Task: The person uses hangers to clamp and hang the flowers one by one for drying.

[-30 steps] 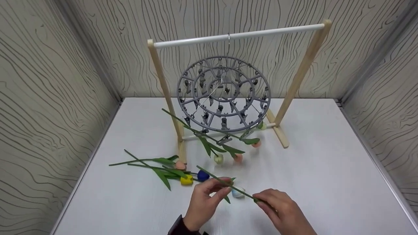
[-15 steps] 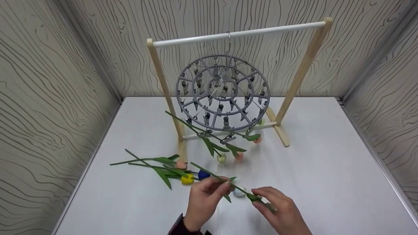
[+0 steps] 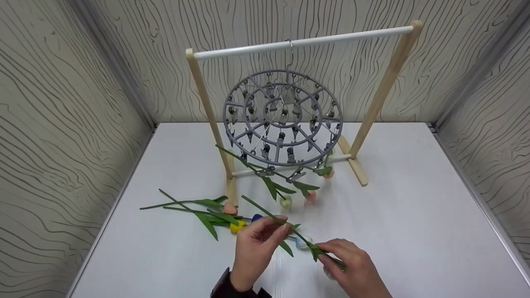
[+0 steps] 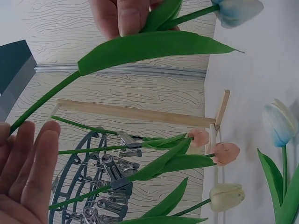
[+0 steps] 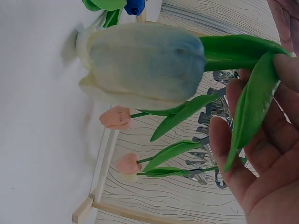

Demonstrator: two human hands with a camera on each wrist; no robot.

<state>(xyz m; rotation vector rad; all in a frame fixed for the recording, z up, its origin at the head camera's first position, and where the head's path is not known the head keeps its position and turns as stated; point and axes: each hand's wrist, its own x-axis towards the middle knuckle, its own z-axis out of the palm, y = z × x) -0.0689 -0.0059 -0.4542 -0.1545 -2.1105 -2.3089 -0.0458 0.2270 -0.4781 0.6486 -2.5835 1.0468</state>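
Note:
My left hand pinches the green stem of an artificial tulip between thumb and fingers. Lower along the same tulip, my right hand pinches it by the leaves. Its white-and-blue bloom fills much of the right wrist view; in the head view that hand mostly covers it. Beyond the hands hangs a round grey clip hanger. Its clips hold several tulips upside down, among them a cream one and a peach one. Under the held stem lies another white-and-blue tulip.
A wooden stand with a white top rod carries the hanger. On the white table, loose tulips lie to the left: a peach one, a yellow one and a dark blue one. Patterned walls enclose the table.
The held tulip has tilted more steeply, and its leaves have come into view beside my right fingers. My left hand has shifted slightly left. The hanger has turned a little, its front clips swinging right.

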